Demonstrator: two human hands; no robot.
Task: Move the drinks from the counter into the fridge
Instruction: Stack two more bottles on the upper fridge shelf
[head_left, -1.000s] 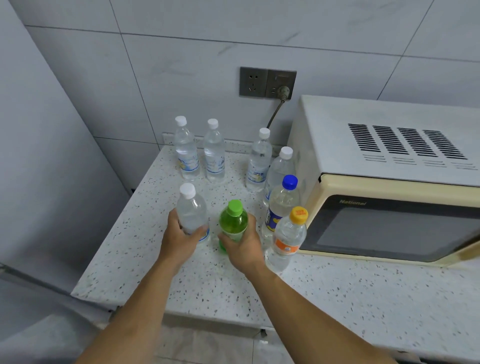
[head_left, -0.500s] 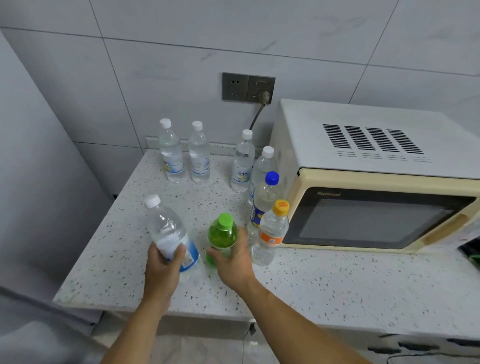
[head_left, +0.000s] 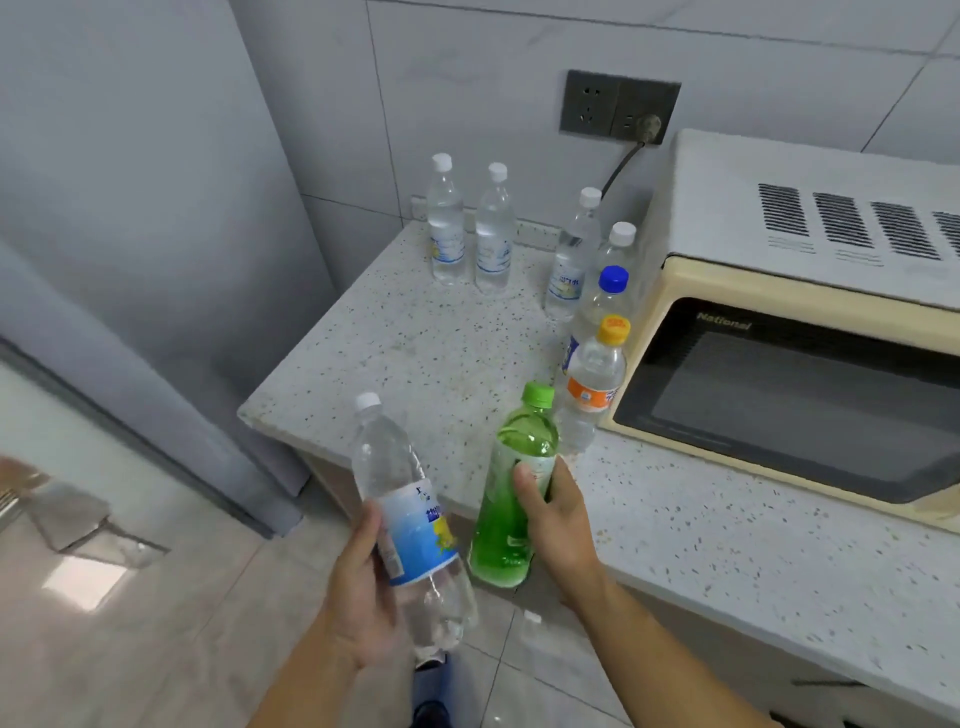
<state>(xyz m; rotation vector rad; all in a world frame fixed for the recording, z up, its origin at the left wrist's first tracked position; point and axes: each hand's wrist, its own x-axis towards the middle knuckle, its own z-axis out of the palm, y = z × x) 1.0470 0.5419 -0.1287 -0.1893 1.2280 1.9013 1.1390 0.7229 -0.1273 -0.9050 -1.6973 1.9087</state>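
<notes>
Two bottles in hand, off the tabletop's front left corner.

My left grip (head_left: 358, 587) wraps the water bottle (head_left: 410, 519) at its label, long axis tilted, white cap up and left, over the floor. My right grip (head_left: 558, 514) clasps the green bottle (head_left: 511, 499), nearly upright, cap leaning slightly right, at the tabletop's (head_left: 415, 353) front edge. Six bottles stand beside the microwave (head_left: 779, 312).

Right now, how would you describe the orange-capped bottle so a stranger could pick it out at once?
Find the cream microwave on the speckled counter. At its front left corner a short line of bottles runs back toward the wall; the orange-capped bottle is the nearest of them. It alone has an orange cap and orange label; the blue-capped bottle stands just behind it.
</notes>
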